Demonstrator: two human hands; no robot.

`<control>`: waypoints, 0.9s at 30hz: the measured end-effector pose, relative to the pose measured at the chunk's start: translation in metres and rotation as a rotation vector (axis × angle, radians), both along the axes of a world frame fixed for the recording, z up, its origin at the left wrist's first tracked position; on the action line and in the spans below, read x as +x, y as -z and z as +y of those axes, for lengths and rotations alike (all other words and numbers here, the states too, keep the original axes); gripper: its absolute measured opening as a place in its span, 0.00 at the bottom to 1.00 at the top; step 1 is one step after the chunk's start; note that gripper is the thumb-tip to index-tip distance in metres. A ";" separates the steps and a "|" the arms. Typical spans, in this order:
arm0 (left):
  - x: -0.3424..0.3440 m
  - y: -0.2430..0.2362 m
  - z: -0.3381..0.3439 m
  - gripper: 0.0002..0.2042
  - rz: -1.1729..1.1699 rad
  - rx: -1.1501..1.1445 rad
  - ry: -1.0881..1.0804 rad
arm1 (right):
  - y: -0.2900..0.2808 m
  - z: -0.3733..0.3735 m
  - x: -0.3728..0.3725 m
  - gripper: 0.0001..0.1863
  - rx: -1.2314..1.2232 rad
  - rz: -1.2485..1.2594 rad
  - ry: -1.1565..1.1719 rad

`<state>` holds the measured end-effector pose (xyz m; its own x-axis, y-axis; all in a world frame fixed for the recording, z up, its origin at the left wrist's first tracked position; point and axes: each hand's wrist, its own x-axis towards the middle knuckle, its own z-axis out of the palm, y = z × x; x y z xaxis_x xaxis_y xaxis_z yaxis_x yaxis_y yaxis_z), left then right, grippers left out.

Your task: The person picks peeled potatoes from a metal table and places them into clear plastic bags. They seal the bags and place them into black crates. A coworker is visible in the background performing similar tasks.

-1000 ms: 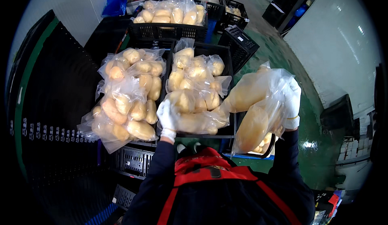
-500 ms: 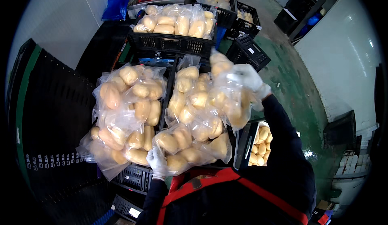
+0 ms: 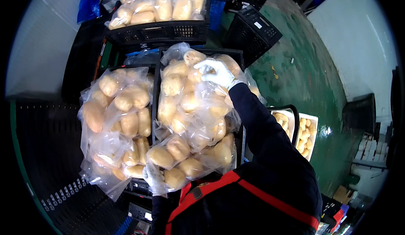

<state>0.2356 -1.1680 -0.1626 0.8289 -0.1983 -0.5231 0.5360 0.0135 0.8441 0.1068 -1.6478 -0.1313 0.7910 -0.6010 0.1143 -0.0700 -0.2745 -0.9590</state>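
Observation:
Clear plastic bags of peeled potatoes (image 3: 177,108) fill a black crate (image 3: 157,72) in front of me. My right hand (image 3: 217,72), in a white glove, is over the far part of this crate. Its fingers are curved and apart, with nothing visible between them, close above a bag of potatoes (image 3: 230,64). At the near left corner my left hand (image 3: 152,176), also gloved, grips the edge of the nearest bag of potatoes (image 3: 175,152); plastic partly covers its fingers. More bagged potatoes (image 3: 120,108) are heaped in the crate to the left, some plastic hanging over its side.
A black crate (image 3: 156,34) of bagged potatoes stands at the far side. Another black crate (image 3: 253,34) sits on the wet green floor (image 3: 303,79) beyond. Loose potatoes lie in a white-lined container (image 3: 313,144) by my right arm. Black perforated panels (image 3: 42,150) are at the left.
The bag my right hand held on the right has come down onto the crate's far right part, and that hand has let go. My left hand stays at the near bag. The view has shifted.

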 end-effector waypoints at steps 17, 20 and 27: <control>0.003 0.009 0.014 0.11 0.045 0.054 0.105 | 0.064 0.154 -0.126 0.30 -0.153 0.635 0.696; 0.010 0.014 0.019 0.11 0.048 0.037 0.109 | 0.072 0.114 -0.125 0.25 -0.385 0.730 0.698; 0.013 0.013 0.018 0.10 0.011 0.089 0.067 | 0.057 0.070 -0.127 0.21 -0.762 0.641 0.707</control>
<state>0.2484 -1.1498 -0.1756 0.8093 -0.2058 -0.5501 0.5424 -0.0976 0.8344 -0.0207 -1.5777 -0.1883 0.3596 -0.8709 0.3349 -0.8327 -0.4615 -0.3060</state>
